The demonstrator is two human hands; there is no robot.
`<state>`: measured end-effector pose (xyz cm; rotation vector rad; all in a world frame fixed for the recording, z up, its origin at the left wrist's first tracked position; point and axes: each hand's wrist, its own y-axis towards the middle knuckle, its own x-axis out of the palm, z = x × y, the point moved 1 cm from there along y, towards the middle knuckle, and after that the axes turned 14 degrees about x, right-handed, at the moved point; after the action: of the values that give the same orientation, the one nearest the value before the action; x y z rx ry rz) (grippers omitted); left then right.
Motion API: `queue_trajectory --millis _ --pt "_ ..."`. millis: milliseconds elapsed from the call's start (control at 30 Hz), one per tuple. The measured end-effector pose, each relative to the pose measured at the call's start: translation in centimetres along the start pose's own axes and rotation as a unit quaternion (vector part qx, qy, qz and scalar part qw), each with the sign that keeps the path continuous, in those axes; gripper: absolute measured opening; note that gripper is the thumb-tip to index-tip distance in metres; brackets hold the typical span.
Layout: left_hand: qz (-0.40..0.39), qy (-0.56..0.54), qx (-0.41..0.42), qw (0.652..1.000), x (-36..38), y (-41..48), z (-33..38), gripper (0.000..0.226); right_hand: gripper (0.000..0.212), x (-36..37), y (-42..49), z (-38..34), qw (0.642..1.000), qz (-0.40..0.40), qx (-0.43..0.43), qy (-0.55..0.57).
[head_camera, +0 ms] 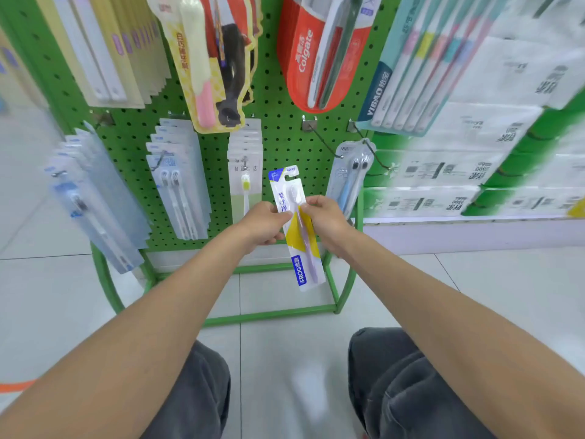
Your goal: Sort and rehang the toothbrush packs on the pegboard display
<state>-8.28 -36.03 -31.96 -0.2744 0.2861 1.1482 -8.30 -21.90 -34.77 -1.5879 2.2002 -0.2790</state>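
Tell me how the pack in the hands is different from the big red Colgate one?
The FROG pack is white, blue and yellow; the Colgate pack is red. The FROG pack is held by the left hand and right hand; the Colgate pack hangs on the pegboard. Both hold toothbrushes.

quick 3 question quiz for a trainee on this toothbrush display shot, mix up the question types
1. True or false: the FROG pack hangs on a hook of the pegboard.
2. Which hand holds the FROG pack? A. the left only B. the right only C. both
3. Fill in: the brand printed on the red pack at the top is ____.

Key:
1. False, it is held in front of the board, off the hooks.
2. C, the left hand and right hand each pinch one edge.
3. Colgate.
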Motion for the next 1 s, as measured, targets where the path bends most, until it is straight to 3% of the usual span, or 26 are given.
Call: queue_trajectory --millis 167,300,533,733,933,1000 --pt "-0.005 0.005 0.056 0.998 1.5 -1.6 0.9 0.014 0.006 -2.3 -4.4 1.8 0.999 -0.032 0.003 0.005" --pt "-0.03 0.062 0.091 0.993 2.4 -2.4 0.8 0.016 0.028 -3.2 -6.5 1.7 0.999 -0.023 0.009 0.041" --pt "-0.057 0.116 0.117 0.985 2.1 -2.7 0.3 0.015 0.037 -2.2 -6.5 0.7 0.997 -0.018 -0.009 0.081" --pt "0.026 0.006 0.076 0.997 1.2 -2.4 0.7 0.024 0.029 -3.3 -6.6 0.1 0.994 -0.036 0.003 0.101" --pt "0.102 -0.169 0.026 0.98 1.0 -2.5 1.6 0.014 0.043 -3.4 -7.2 1.1 0.995 -0.103 0.016 -0.001" --pt "0.129 -0.193 0.022 0.972 1.1 -2.5 1.8 0.01 0.039 -3.2 -7.6 1.4 0.99 -0.129 0.042 -0.027"
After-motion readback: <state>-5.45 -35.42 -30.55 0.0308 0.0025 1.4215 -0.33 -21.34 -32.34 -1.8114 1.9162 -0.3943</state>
